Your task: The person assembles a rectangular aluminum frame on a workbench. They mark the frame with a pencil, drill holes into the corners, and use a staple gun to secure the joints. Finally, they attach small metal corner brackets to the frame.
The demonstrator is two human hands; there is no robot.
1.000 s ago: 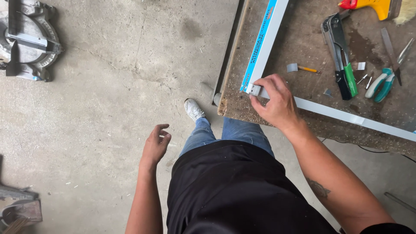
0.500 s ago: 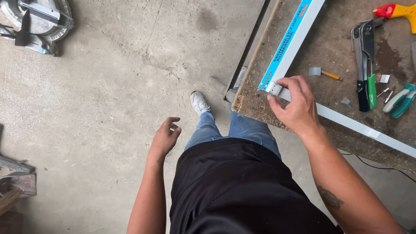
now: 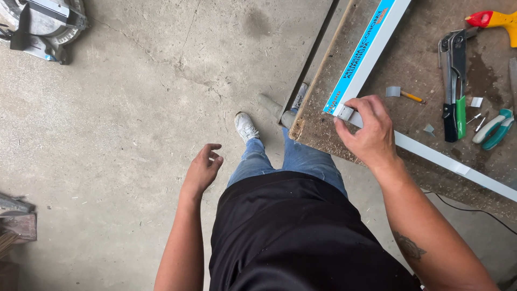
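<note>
Your right hand (image 3: 369, 129) pinches the corner (image 3: 344, 112) where two white frame bars (image 3: 371, 48) meet on the bench (image 3: 323, 141); one bar runs far, the other right. Your left hand (image 3: 203, 170) hangs loosely open, holding nothing, well left over the floor (image 3: 134, 134). A riveter (image 3: 455, 86), pencil (image 3: 412, 97) and snips (image 3: 493, 128) lie right of the corner, clear of it.

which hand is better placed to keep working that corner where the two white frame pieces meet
Probably the right hand: it rests on the corner joint of the white frame on the workbench. The left hand hangs open over the concrete floor, away from the bench.
</note>
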